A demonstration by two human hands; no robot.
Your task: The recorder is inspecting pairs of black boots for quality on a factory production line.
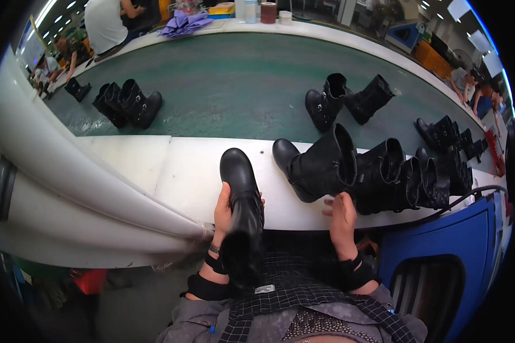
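My left hand [222, 210] grips a black ankle boot [243, 197] by its side, toe pointing away over the white ledge [189, 171], shaft toward my body. My right hand [342, 214] rests with fingers apart on the ledge's near edge, right below another black boot [317, 166] that lies on its side with its opening to the right. It holds nothing. Both wrists wear black bands.
A row of several black boots [418, 177] stands on the ledge to the right. More boots sit on the green conveyor belt [234, 86]: a pair [346, 100] ahead and a group [126, 103] at left. A blue cart [440, 257] is lower right. People work at the far side.
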